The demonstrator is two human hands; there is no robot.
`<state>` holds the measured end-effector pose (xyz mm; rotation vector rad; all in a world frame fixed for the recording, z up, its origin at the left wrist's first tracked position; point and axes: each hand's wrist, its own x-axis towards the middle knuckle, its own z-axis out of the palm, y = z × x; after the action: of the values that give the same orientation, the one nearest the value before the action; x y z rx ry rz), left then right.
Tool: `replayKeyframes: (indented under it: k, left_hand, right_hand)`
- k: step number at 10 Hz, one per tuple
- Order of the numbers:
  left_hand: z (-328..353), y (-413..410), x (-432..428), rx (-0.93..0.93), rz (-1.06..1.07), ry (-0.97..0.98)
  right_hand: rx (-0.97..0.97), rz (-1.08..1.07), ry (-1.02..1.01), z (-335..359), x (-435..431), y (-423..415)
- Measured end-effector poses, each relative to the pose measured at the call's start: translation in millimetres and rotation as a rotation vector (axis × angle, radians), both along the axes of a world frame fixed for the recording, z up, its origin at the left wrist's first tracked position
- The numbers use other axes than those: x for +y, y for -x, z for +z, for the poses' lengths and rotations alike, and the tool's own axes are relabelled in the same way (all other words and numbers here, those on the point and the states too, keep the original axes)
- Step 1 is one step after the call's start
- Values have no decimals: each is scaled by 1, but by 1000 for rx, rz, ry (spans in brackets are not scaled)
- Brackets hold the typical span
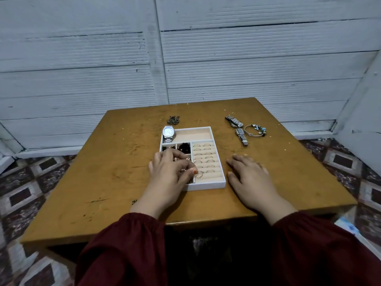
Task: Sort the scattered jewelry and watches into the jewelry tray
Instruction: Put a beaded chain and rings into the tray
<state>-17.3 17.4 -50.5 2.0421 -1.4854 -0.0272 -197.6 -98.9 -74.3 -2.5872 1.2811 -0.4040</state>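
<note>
Over the tray's [208,185] near edge a ring [199,174] pinched by the left hand [171,172], right hand [249,174] laid flat, could be dropped if its slot [212,176] is missed.

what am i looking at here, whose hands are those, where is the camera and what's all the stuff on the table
No machine here: one camera on a person's head looks down at their two bare hands. A white jewelry tray sits on the wooden table, rings already in its slots. The left hand pinches a ring over those slots; the right hand rests flat on the table, holding nothing. A white-faced watch leans at the tray's far left corner. Loose on the table: two metal watches, a charm bracelet, a small ring and a chain pile.
</note>
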Motion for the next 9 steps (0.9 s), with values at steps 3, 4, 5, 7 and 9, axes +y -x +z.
replayKeyframes:
  k: [3, 4, 5, 7, 9]
  left_hand:
    - [6, 9, -1, -131, 6, -68]
    - [9, 9, -3, -151, -1, -89]
    - [12, 9, -5, -171, -17, -115]
    - [16, 11, -7, -143, -1, -160]
    - [13, 10, -8, -61, 45, -109]
  right_hand:
    - [19, 3, 15, 1, 2, 0]
    - [19, -1, 12, 1, 2, 1]
    - [20, -4, 10, 1, 2, 0]
    - [9, -1, 8, 2, 4, 1]
    - [3, 0, 4, 2, 4, 1]
